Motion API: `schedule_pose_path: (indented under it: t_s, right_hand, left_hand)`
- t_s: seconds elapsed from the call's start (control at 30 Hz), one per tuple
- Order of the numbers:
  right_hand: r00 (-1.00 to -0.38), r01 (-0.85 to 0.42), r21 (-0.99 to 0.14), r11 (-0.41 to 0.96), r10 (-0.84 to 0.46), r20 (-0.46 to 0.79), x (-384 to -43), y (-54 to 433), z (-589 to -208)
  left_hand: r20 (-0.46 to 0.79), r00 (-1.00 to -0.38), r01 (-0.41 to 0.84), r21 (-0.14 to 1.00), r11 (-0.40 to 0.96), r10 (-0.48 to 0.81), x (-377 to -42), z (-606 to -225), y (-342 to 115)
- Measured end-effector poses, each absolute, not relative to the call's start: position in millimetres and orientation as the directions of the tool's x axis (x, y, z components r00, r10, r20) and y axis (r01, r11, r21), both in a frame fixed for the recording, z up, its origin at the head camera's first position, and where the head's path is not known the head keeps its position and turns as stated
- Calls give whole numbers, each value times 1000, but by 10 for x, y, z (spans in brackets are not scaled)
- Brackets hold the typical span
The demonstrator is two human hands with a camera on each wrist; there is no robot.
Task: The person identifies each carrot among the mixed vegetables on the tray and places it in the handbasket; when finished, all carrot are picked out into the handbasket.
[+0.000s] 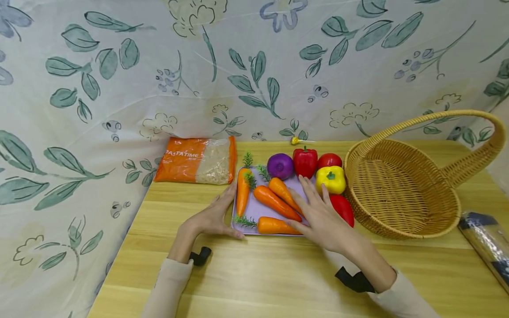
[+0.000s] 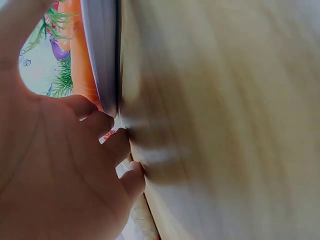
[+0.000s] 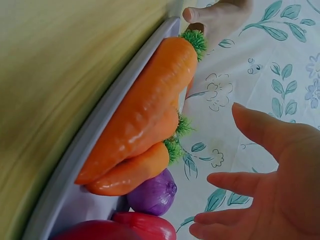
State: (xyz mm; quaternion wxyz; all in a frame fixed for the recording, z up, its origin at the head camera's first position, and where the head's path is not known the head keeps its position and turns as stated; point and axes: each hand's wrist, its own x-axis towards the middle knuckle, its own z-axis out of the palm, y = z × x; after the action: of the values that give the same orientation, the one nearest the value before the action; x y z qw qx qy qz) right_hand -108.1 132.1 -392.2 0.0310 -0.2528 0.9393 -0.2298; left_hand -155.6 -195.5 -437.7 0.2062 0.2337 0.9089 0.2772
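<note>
Several orange carrots (image 1: pixel 277 203) with green tops lie on a lilac tray (image 1: pixel 260 211). My left hand (image 1: pixel 214 216) is at the tray's left edge, its fingertips down at the tabletop beside the rim and its thumb spread towards the front corner. In the left wrist view the palm (image 2: pixel 55 165) shows, with nothing held. Over the tray's right side is my right hand (image 1: pixel 322 221), fingers spread above the carrots. The right wrist view shows those fingers apart from the carrots (image 3: pixel 145 105) and holding nothing. Part of the tray's right edge is hidden under this hand.
Behind and right of the tray are a purple onion (image 1: pixel 280 166), a red pepper (image 1: pixel 305 161), a tomato (image 1: pixel 329 160), a yellow pepper (image 1: pixel 331 179) and another red vegetable (image 1: pixel 343 210). A wicker basket (image 1: pixel 401 190) stands right; an orange pasta bag (image 1: pixel 195 160) lies back left.
</note>
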Motion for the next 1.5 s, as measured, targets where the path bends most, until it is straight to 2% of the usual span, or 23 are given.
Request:
schedule_pose_path:
  t_s: [0.5,1.0,1.23,1.5]
  right_hand:
    - [-831,-521,-576,630,-530,172,-974,1393,-3997]
    - [-820,-513,-679,525,-533,207,-987,1383,-4118]
    - [-830,-455,-757,470,-532,168,-1020,1355,-4169]
    - [-818,-468,-728,500,-558,143,-1038,1285,-4218]
  left_hand:
    - [-282,-798,306,572,761,533,-1558,-4355,-1944]
    - [-313,-782,277,601,750,539,-1588,-4353,-1979]
    - [-317,-778,277,602,749,542,-1592,-4353,-1978]
    - [-332,-773,274,593,757,540,-1604,-4361,-1977]
